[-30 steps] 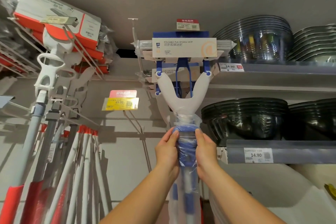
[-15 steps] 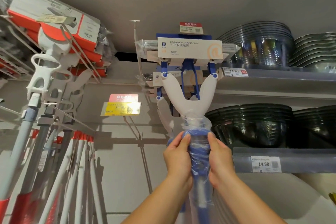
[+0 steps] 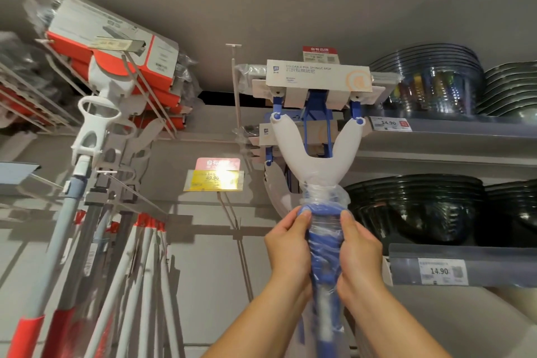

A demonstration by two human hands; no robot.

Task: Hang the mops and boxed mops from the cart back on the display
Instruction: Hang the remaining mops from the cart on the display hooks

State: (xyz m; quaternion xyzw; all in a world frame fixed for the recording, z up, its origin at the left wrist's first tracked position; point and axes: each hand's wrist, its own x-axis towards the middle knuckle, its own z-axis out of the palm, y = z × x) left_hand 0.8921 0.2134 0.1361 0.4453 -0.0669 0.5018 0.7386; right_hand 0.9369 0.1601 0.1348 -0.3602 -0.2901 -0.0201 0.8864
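I hold up a blue and white sponge mop (image 3: 318, 151) head-first against the display. My left hand (image 3: 287, 244) and my right hand (image 3: 359, 247) grip its plastic-wrapped blue handle from either side, just below the white Y-shaped yoke. The mop's head, in a white cardboard sleeve (image 3: 318, 77), is level with a metal display hook (image 3: 236, 73). More sponge mops of the same kind (image 3: 270, 139) hang behind it.
Red and white boxed mops (image 3: 116, 46) hang at the upper left, with their poles (image 3: 139, 285) slanting down below. Shelves on the right hold stacked dark bowls (image 3: 415, 206) and clear bowls (image 3: 430, 81). A yellow price tag (image 3: 215, 180) sticks out at centre.
The mop and both hands sit a little further right and lower in view. Both hands keep the same grip on the handle.
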